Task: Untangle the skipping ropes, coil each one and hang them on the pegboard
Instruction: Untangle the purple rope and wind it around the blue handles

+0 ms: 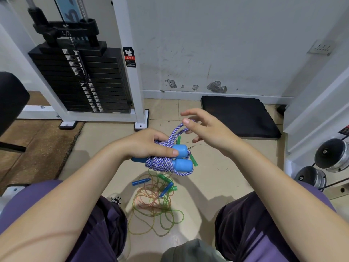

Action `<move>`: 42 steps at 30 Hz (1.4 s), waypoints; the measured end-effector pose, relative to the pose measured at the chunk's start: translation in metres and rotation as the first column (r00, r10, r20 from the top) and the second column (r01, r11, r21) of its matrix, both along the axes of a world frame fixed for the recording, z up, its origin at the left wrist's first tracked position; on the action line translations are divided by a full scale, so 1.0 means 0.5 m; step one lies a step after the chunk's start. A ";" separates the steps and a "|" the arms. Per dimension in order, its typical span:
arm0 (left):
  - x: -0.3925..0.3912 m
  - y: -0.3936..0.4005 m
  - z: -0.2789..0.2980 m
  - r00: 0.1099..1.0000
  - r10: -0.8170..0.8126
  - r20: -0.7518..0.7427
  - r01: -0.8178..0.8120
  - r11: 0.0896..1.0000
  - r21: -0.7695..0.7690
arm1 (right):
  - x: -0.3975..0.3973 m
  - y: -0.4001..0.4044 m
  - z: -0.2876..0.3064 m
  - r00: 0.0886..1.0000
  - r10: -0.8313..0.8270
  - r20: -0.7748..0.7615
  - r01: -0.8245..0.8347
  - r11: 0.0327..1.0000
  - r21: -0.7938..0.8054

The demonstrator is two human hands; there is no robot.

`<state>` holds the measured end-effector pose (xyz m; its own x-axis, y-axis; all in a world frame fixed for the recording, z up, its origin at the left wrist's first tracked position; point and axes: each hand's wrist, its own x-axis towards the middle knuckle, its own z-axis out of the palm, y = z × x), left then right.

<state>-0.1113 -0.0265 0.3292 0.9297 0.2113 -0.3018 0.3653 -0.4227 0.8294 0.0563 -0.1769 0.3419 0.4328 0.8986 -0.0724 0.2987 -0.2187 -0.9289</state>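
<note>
Already the left hand (151, 144) grips the coiled purple-white rope (162, 163) with its 2 blue handles (181, 157) pointing right. A loop (177, 130) rises up and away toward the nearer right hand (204, 127), whose thumb and fingers pinch it.

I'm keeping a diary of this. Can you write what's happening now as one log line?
left hand: grips braided rope | right hand: pinches its loop | thin ropes: tangled on floor
</note>
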 end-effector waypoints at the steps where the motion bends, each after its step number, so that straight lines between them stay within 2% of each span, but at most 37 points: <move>1: 0.000 0.001 0.000 1.000 0.010 0.004 -0.010 1.000 0.000 | -0.003 0.001 0.000 1.000 -0.009 -0.014 0.009 1.000 -0.001; 6: 0.002 0.012 -0.007 0.982 0.172 0.083 -0.171 0.985 -0.019 | -0.002 -0.001 0.001 0.996 -0.053 -0.066 0.053 0.999 -0.003; 9: 0.006 0.023 -0.011 0.940 0.313 0.132 -0.305 0.949 -0.082 | 0.005 -0.007 0.005 0.998 0.022 -0.054 -0.026 0.997 -0.078; 11: 0.006 0.027 -0.010 0.928 0.342 0.147 -0.335 0.939 -0.074 | 0.008 -0.011 0.007 0.996 0.076 -0.043 -0.082 0.986 -0.143; 16: 0.007 0.019 -0.010 0.936 0.333 0.112 -0.327 0.943 -0.067 | 0.007 -0.012 0.014 0.997 0.079 0.020 -0.074 0.983 -0.171; 22: 0.008 0.015 -0.008 0.940 0.320 0.122 -0.318 0.948 -0.034 | 0.001 -0.007 0.009 0.996 0.076 -0.040 -0.083 0.977 -0.195; 27: 0.009 0.014 -0.012 0.946 0.305 0.110 -0.306 0.952 -0.016 | -0.001 -0.011 0.010 0.994 0.088 0.064 -0.070 0.967 -0.246; 31: 0.009 0.016 -0.012 0.944 0.313 0.101 -0.314 0.949 -0.012 | -0.002 -0.012 0.017 0.990 0.011 -0.138 -0.032 0.988 -0.153; 38: 0.007 0.009 0.000 0.923 0.361 0.133 -0.338 0.926 -0.168 | -0.009 -0.006 0.015 0.979 -0.047 -0.197 0.036 0.998 -0.058; 42: 0.004 0.005 0.003 0.918 0.373 0.134 -0.322 0.899 -0.295 | -0.014 -0.001 0.017 0.990 -0.071 -0.125 0.068 0.997 -0.032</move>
